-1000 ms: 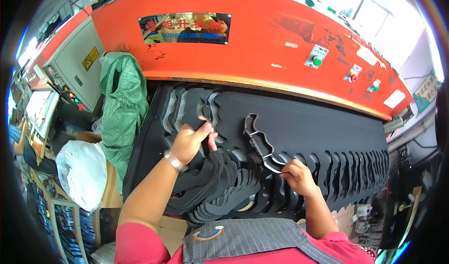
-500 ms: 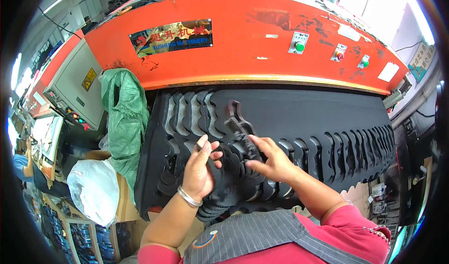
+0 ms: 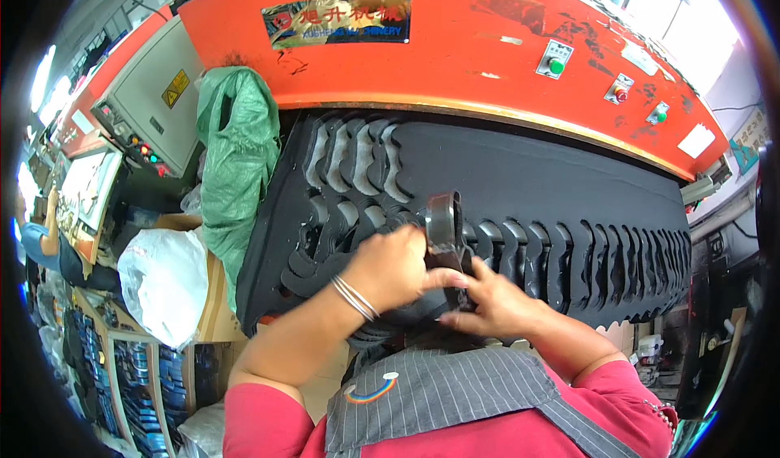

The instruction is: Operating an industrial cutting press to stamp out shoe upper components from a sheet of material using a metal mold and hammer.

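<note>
A dark metal cutting die point(image 3: 443, 221), a narrow curved band on edge, is held tilted in front of me above the black sheet point(image 3: 536, 170). My right hand point(image 3: 504, 305) grips its lower end, thumb and fingers around it. On its left side, my left hand point(image 3: 386, 270) is closed against the die, thumb reaching across it; its fingertips are partly hidden. Below and left of my hands lie loose wavy black cut pieces point(image 3: 313, 273) in overlapping piles. Several curved cut-out shapes point(image 3: 366, 159) run along the sheet's far left, and a row of wavy slots point(image 3: 561, 263) extends to the right.
An orange press beam point(image 3: 471, 68) with push buttons spans the far side. To the left are a grey control box point(image 3: 154, 92), a green woven sack point(image 3: 240, 141) and a white plastic bag point(image 3: 165, 283) by a cardboard box. Another person's arm point(image 3: 50, 214) shows at far left.
My left hand has moved right to meet the die, and its palm has turned away. The die has come nearer me and turned more upright. The view has shifted.
</note>
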Motion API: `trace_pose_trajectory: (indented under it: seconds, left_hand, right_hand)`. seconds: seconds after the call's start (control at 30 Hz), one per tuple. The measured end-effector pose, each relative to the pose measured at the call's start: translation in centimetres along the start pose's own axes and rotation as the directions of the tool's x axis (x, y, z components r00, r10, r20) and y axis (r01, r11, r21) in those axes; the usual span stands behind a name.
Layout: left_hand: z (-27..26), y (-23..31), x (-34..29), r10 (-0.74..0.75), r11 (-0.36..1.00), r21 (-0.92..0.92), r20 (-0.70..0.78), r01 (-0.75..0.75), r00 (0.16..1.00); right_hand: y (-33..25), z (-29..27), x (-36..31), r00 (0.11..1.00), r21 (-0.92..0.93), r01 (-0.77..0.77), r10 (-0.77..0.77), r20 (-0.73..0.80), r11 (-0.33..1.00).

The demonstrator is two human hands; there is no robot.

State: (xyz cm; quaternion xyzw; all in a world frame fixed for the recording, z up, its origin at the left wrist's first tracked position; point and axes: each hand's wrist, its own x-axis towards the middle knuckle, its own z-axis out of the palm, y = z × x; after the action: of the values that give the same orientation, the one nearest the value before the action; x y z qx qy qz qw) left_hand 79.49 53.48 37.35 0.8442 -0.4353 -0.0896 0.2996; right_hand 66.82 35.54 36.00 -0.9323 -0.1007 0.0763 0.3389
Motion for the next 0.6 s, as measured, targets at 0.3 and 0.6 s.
trace_pose_trajectory:
  seconds: [0.3, 0.6]
  left_hand:
    - [-2.4, -9.9, -3.8, -0.123, 0.948, 0.286, -0.072, 0.139, 0.990]
    - [-1.8, -8.6, 0.4, 0.013, 0.957, 0.283, -0.255, 0.062, 0.967]
  right_hand:
    - [4.4, -3.5, 4.3, 0.894, -0.128, -0.430, 0.402, -0.199, 0.894]
    - [7.4, -2.3, 19.7, 0.874, -0.249, -0.481, 0.436, -0.215, 0.841]
